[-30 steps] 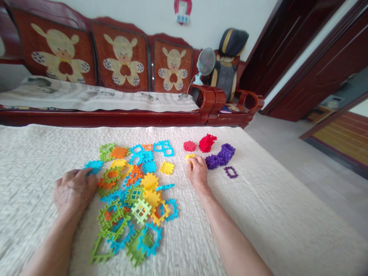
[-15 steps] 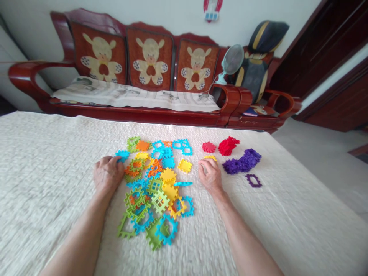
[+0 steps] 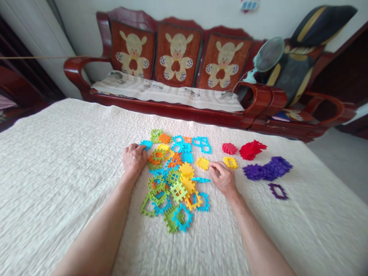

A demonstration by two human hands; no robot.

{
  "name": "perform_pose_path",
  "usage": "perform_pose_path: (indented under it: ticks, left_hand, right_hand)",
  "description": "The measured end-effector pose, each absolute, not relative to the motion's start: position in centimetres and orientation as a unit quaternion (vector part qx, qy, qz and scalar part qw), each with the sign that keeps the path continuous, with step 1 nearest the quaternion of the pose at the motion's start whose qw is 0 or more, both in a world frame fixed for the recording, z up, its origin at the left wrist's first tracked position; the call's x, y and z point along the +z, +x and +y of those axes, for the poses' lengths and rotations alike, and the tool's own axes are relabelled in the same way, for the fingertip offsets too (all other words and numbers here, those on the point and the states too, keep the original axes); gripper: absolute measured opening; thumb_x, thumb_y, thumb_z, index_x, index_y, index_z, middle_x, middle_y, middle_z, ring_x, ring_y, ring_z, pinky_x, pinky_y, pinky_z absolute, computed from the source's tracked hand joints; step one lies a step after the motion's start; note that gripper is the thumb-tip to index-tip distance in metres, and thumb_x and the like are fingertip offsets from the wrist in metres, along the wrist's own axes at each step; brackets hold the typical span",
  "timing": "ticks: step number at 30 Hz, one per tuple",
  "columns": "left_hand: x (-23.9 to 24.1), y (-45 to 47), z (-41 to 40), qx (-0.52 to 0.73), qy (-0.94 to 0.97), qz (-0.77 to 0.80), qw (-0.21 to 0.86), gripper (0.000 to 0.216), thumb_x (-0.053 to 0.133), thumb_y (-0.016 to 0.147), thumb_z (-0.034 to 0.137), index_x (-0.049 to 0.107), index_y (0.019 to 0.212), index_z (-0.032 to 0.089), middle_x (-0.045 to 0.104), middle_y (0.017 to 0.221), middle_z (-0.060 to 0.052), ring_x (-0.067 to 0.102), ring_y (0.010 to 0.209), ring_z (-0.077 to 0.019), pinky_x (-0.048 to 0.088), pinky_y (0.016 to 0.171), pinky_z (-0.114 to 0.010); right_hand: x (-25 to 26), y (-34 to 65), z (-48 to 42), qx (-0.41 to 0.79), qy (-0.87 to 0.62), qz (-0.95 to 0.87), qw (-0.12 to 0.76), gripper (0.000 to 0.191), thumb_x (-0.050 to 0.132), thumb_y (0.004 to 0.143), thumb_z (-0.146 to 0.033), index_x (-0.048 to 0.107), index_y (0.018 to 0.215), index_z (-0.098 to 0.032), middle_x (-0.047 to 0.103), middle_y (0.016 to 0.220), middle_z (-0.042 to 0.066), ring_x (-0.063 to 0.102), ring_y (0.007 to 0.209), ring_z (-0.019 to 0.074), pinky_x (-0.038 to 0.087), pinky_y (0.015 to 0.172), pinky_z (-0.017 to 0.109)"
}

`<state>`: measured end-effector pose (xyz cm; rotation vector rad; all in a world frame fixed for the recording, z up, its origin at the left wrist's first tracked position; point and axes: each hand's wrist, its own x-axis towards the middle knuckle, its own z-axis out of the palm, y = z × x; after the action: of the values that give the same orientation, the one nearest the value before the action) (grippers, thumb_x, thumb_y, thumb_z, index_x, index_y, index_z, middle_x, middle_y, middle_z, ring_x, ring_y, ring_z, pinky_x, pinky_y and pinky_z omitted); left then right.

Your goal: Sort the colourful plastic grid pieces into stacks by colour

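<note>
Right hand (image 3: 224,178): my thumb and index tips sit right at the near-right edge of a solid yellow piece (image 3: 202,163), which lies on the quilted cloth (image 3: 71,172) just off the mixed pile (image 3: 173,176). Can't tell if I've got a pinch on it or am only touching; the contact is too small to make out. Left hand (image 3: 134,159): fingers curled at a blue piece (image 3: 146,145) by the pile's far-left corner, tips hidden, so can't tell if that one's gripped either. Main risk as I judge it: the yellow is thin and low, so a shallow pinch could slip off or just skate it into the pile. Second: a blue piece seen nearly edge-on (image 3: 201,179) sits close by my right fingers; a low sweep could clip it. Third: the yellow frame (image 3: 234,162) is just beyond my right knuckles, so a careless swing right could shove it toward the red disc-like stack (image 3: 229,148) or the purple heap (image 3: 267,169). In the pile, toothed edges overlap, so dragging one piece could pull neighbours along.
</note>
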<state>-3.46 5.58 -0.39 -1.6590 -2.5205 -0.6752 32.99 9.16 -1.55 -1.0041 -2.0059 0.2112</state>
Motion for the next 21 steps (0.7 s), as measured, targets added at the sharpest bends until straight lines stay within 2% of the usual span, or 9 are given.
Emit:
perform_pose_path:
  ticks: [5,9,13,21]
  left_hand:
    - [-0.9,-3.6,5.8,-0.227,-0.525,-0.82,0.03,0.039,0.046,0.092,0.029,0.077,0.115,0.024,0.066,0.122,-0.013,0.055,0.112,-0.0309,0.044,0.102,-0.045]
    - [-1.2,-3.7,5.9,-0.239,-0.529,-0.813,0.035,0.037,0.047,0.092,0.029,0.077,0.113,0.024,0.066,0.119,-0.012,0.055,0.112,-0.03,0.044,0.103,-0.047]
    - [-1.8,-4.2,6.1,-0.248,-0.53,-0.81,0.032,0.033,0.049,0.092,0.027,0.075,0.112,0.023,0.065,0.119,-0.012,0.054,0.113,-0.0295,0.045,0.105,-0.048]
    - [-1.3,-4.2,6.0,-0.266,-0.538,-0.8,-0.003,0.037,0.049,0.093,0.021,0.068,0.123,0.013,0.065,0.125,-0.015,0.055,0.118,-0.0263,0.038,0.112,-0.047]
  right_hand:
    - [-1.1,33.2,8.8,0.12,-0.401,-0.786,0.455,0.016,0.056,0.093,-0.028,0.069,0.088,-0.02,0.071,0.077,0.002,0.064,0.066,0.0153,0.049,0.06,0.027]
    - [-0.7,33.1,8.5,0.131,-0.386,-0.783,0.469,0.017,0.056,0.093,-0.029,0.068,0.083,-0.02,0.07,0.074,0.002,0.064,0.067,0.0155,0.049,0.063,0.027]
    - [-1.0,32.9,8.4,0.123,-0.38,-0.79,0.465,0.019,0.056,0.093,-0.029,0.067,0.08,-0.019,0.068,0.071,0.001,0.059,0.061,0.0137,0.046,0.059,0.025]
    - [-1.6,32.2,8.9,0.152,-0.428,-0.78,0.432,0.025,0.053,0.087,-0.035,0.061,0.068,-0.021,0.061,0.064,0.001,0.053,0.06,0.0143,0.044,0.063,0.027]
